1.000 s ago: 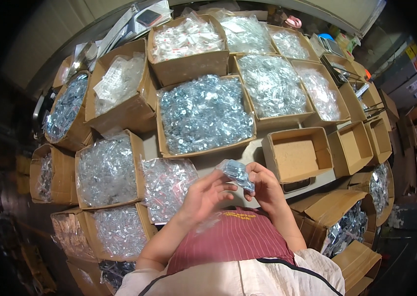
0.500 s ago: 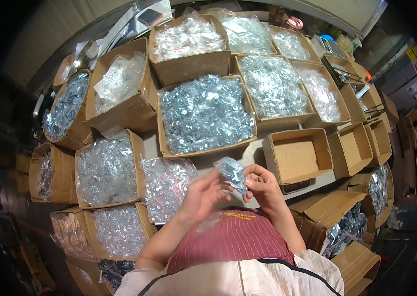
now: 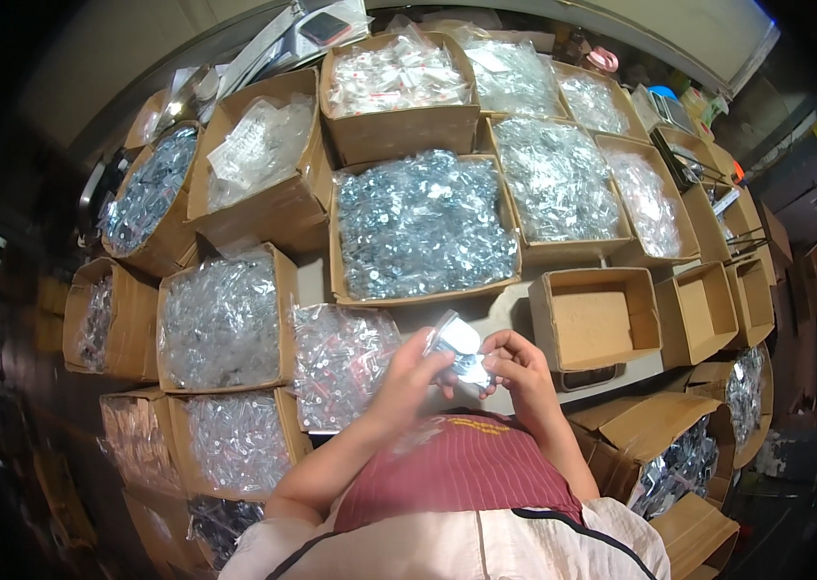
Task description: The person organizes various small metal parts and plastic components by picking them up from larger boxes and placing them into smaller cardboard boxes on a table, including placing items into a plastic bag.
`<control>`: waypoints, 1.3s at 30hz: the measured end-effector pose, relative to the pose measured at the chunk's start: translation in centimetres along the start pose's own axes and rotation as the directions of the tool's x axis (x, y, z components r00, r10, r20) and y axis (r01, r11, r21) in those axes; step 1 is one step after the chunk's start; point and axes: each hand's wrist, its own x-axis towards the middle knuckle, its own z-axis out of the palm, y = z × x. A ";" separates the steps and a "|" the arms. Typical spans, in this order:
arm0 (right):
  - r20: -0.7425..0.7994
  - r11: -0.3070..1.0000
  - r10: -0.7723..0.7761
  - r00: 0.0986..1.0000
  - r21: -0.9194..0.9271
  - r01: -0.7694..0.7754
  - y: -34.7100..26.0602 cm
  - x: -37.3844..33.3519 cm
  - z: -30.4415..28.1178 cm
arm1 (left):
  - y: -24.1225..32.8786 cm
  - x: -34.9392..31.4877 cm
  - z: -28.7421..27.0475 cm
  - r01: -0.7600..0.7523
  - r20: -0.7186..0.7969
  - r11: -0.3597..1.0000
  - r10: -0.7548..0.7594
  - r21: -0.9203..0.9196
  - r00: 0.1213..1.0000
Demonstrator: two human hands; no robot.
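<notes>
In front of my apron, both hands hold a small clear plastic bag point(image 3: 459, 338) with shiny metal parts in it. My left hand point(image 3: 410, 375) is closed on the bag's left side, its thumb over the plastic. At the right, my right hand point(image 3: 522, 369) pinches the bag's lower right part between thumb and fingertips. Glare on the plastic hides the exact shape of the parts. Just left of my left hand lies a heap of clear bags point(image 3: 343, 362) with small metal pieces and red edging.
Beyond my hands stands a cardboard box point(image 3: 428, 232) heaped with bagged bluish metal parts. More filled boxes point(image 3: 225, 319) surround it left and behind. A bare-bottomed box point(image 3: 594, 314) stands right of my hands. Papers and a phone-like device point(image 3: 324, 27) lie at the back.
My left hand has moved in to the right and closed on the bag, where its fingers were loose before. The view has shifted slightly.
</notes>
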 end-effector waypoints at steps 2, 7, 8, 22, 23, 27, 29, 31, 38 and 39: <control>0.014 1.000 0.005 1.000 -0.002 -0.005 0.1 0.0 0.0 | 0.2 0.0 0.2 -0.019 -0.001 0.996 0.019 0.090 1.000; 0.036 0.997 -0.011 0.999 -0.074 0.013 0.4 0.2 0.0 | 0.7 0.1 0.4 -0.058 -0.007 0.979 0.060 0.197 0.998; 0.040 0.997 -0.008 0.999 -0.078 0.011 0.3 0.2 0.2 | 0.9 0.1 0.5 -0.061 -0.011 0.979 0.064 0.193 0.998; 0.068 0.995 0.074 0.995 0.065 -0.078 -0.2 0.3 0.4 | 1.4 1.2 -0.9 0.051 0.002 0.999 -0.051 -0.001 0.999; 0.067 0.994 0.072 0.995 0.074 -0.077 -0.2 0.3 0.5 | 1.4 1.2 -0.9 0.070 0.010 0.997 -0.070 -0.026 0.998; 0.091 0.993 0.078 0.993 0.082 -0.086 0.0 0.5 0.5 | 1.5 1.2 -0.9 0.111 0.046 0.991 -0.108 -0.079 0.993; 0.088 0.984 0.091 0.992 0.143 -0.103 0.4 0.6 0.1 | 1.7 1.1 -0.7 0.119 0.059 0.983 -0.112 -0.139 0.992; 0.091 0.972 0.105 0.990 0.202 -0.121 0.6 0.6 -0.2 | 1.5 1.0 -0.8 0.113 0.079 0.979 -0.101 -0.171 0.992; 0.120 0.948 0.101 0.988 0.291 -0.132 0.8 0.5 -0.7 | 1.2 0.8 -0.5 -0.020 0.128 1.000 0.021 -0.010 0.992; 0.131 0.946 0.097 0.987 0.295 -0.132 0.9 0.4 -0.7 | 1.1 0.8 -0.4 -0.022 0.128 1.000 0.023 -0.010 0.992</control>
